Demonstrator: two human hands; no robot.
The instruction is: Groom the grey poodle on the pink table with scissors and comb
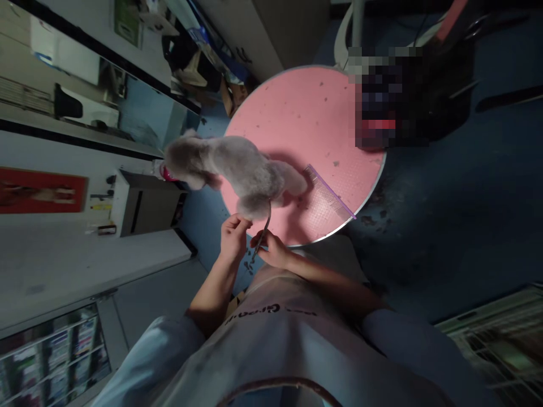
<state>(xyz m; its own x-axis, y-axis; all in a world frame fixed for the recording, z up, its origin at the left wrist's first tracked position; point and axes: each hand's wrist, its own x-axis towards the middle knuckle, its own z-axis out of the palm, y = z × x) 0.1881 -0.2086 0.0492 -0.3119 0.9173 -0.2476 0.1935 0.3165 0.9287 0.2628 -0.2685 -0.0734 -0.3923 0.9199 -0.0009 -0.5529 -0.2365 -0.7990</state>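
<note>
A grey, fluffy dog [240, 161] stands on the round pink table [292, 118], its head out past the left edge. My left hand [234, 236] is closed in a pinch at the lower edge of a rounded tuft of its fur [253, 207]; whether the tuft is tail or leg I cannot tell. In my right hand [275, 250] is a pair of curved scissors [267, 221], the blades pointing up along the right side of that tuft. Right of the dog lies a purple-backed comb [331, 192] with long metal teeth, reaching the table's rim.
Small clumps of cut hair dot the tabletop and the blue floor [424, 226]. A dark, partly pixelated shape [441, 102] stands at the table's right edge. A white cabinet [139, 203] is on the left, and a wire cage [504, 339] sits at lower right.
</note>
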